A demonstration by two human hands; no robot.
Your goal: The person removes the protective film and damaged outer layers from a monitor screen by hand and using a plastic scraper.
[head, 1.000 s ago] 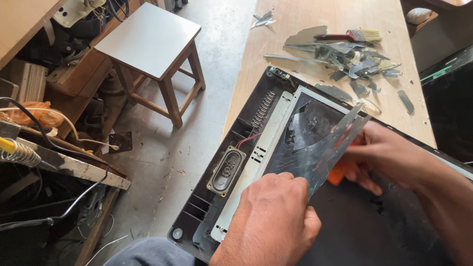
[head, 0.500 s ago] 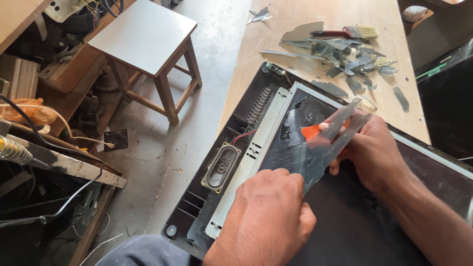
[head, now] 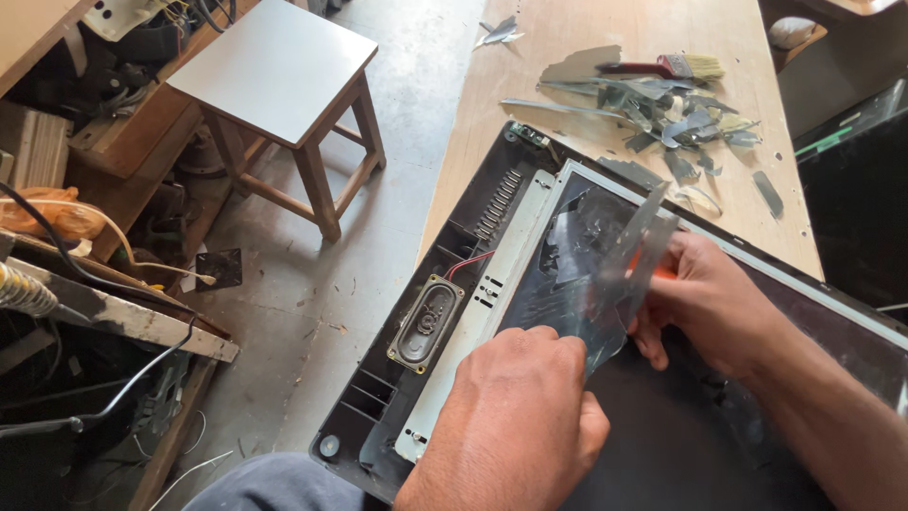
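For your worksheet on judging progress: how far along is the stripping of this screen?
Done: a pile of peeled shards lies on the table beside a brush. In hand: the right hand lifts a grey strip while the left hand presses the screen. Left: film near that corner remains patchy.

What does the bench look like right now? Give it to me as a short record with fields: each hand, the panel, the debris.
left hand: fist pressed down on the grey film sheet
right hand: gripping an orange-handled tool against a lifted strip of the film
screen panel: dark, lying flat in its black casing on the wooden table
speaker: oval, in the casing's left edge
debris: film scraps piled on the table
paintbrush: beside the scraps
stool: on the floor, left
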